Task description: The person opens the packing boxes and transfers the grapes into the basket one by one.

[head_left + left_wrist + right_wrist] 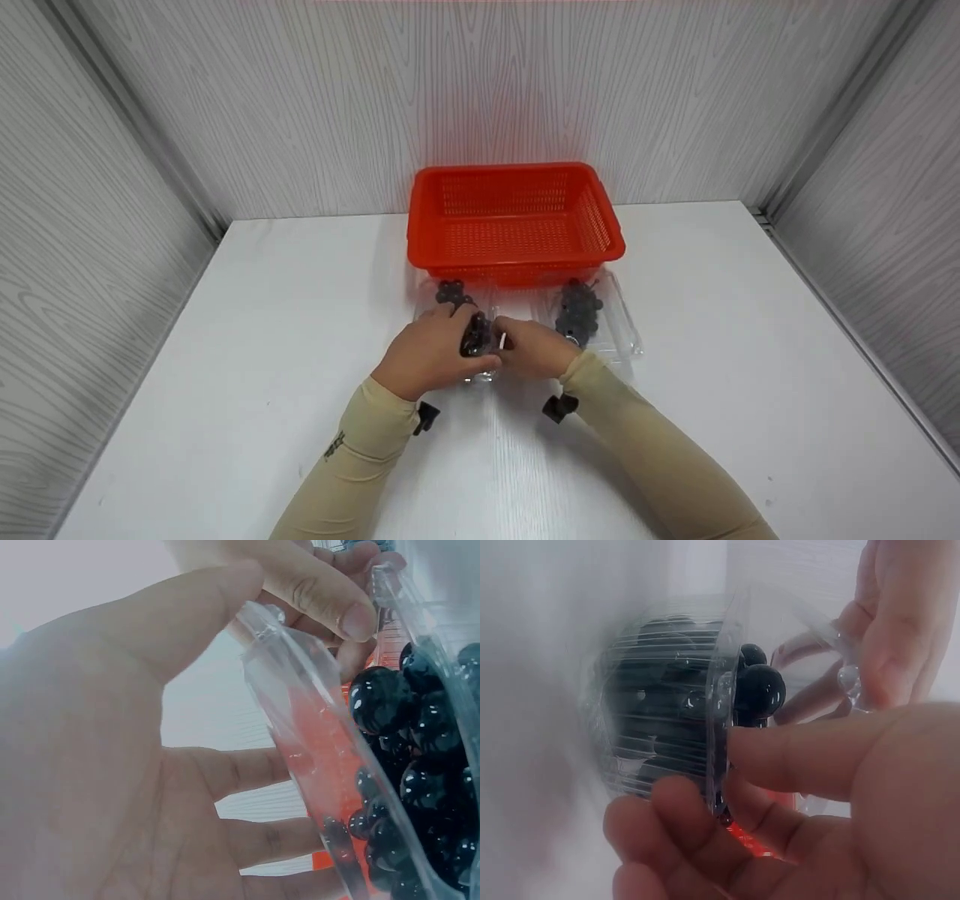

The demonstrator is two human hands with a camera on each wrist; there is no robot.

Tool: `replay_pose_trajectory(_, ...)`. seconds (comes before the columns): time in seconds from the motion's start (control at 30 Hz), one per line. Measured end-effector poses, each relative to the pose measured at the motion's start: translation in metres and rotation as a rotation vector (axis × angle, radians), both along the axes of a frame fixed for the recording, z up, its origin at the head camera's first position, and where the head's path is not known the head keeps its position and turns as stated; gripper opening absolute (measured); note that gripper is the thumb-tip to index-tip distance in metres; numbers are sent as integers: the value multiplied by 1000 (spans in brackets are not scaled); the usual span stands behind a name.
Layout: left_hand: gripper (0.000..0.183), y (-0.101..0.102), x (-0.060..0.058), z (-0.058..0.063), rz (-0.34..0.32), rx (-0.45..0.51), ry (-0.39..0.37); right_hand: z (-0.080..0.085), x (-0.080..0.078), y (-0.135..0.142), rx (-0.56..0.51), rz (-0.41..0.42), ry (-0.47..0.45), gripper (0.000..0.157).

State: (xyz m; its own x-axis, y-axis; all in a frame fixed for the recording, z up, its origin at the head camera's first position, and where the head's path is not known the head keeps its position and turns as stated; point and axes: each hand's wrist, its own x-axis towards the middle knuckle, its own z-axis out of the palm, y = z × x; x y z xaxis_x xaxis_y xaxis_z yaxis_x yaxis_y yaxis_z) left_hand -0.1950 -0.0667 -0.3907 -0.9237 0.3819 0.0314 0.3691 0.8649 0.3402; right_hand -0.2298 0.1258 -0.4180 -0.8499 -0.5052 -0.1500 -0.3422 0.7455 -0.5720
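Note:
A clear plastic clamshell box (724,682) of dark grapes (431,720) is between both hands, its lid (300,690) partly raised in the left wrist view. My left hand (435,351) spans the lid, the thumb at its edge tab and the fingers along its far side. From the right, my right hand (534,349) pinches the box's rim between thumb and fingers, as the right wrist view shows. More grapes (450,291) show beyond the left hand in the head view. The hands hide much of the box there.
Just behind the hands stands a red slotted plastic basket (517,262) near the back wall. Right of the right hand lies a second clear box (624,326) with a dark grape bunch (577,309). The white table (300,315) has walls at its back and sides.

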Motion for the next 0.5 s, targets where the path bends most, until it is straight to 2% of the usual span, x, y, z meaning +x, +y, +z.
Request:
replay_pose_trajectory(0.23,84,1,-1,-2,14,-17,-25,-1,0,1,-2,-6,-18,16)
replay_pose_trajectory(0.5,85,2,-1,-3,18,-32,-14,0,-1,2,-13,11,-37,16)
